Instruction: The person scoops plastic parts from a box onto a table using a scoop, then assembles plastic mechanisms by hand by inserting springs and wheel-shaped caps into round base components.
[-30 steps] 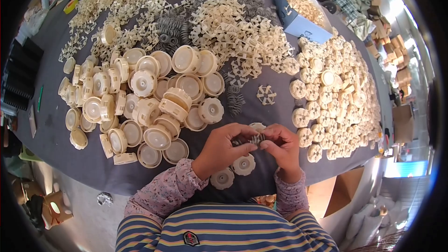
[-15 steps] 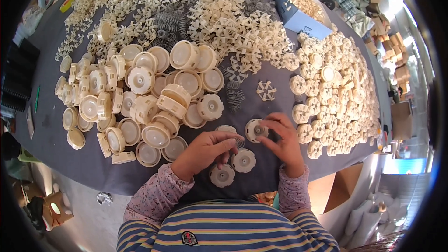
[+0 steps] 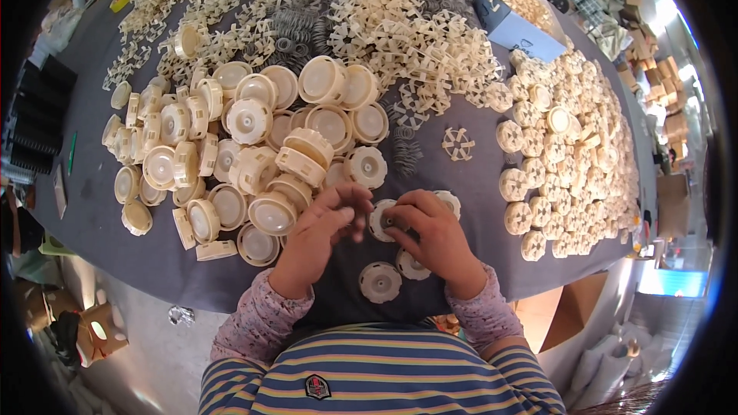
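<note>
My right hand [image 3: 434, 234] reaches over a round off-white plastic cap [image 3: 377, 219], thumb and fingertips pinched together at its middle. What they pinch there is hidden. My left hand [image 3: 323, 227] hovers just left of that cap with its fingers curled in and thumb bent; I cannot make out what is inside. Three more caps lie around my right hand: one lies flat nearer to me [image 3: 380, 283], a second cap [image 3: 413, 265] is partly covered by the hand, and a third cap [image 3: 447, 201] shows beyond it.
A heap of larger caps [image 3: 250, 119] lies to the left. Star-shaped clips [image 3: 415, 38] and grey coil springs [image 3: 405, 150] are piled at the back; one loose clip [image 3: 457, 144] lies apart. Assembled round pieces [image 3: 569, 161] fill the right side, near a blue box [image 3: 519, 27].
My right hand has moved left onto another cap. My left hand has drawn back and up from the caps; a coil spring showed by its fingertips before. The view has shifted slightly.
</note>
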The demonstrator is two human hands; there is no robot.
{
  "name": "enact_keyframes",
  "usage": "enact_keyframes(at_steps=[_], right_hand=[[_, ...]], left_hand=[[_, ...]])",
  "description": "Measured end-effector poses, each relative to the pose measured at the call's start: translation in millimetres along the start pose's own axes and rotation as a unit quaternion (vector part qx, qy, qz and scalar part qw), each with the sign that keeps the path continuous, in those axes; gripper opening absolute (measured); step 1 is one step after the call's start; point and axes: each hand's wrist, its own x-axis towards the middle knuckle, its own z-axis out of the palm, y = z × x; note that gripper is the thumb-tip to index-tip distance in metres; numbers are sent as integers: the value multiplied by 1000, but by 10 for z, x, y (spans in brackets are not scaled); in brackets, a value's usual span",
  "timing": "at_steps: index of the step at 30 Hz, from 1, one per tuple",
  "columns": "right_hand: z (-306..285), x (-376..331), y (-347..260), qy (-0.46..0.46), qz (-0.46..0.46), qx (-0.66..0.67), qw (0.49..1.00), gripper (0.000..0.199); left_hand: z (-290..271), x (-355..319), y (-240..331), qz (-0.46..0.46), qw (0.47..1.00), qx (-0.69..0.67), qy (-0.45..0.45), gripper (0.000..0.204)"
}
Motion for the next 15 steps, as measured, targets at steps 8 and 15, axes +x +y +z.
enact_keyframes(at_steps=[8,15], right_hand=[[-51,-169,-338,55,145,214,964,41],[63,-405,-239,131,270,426,853,34]], left_hand=[[474,-116,-445,62,995,-72,-38,40],[438,-56,-491,77,994,-22,-68,39]])
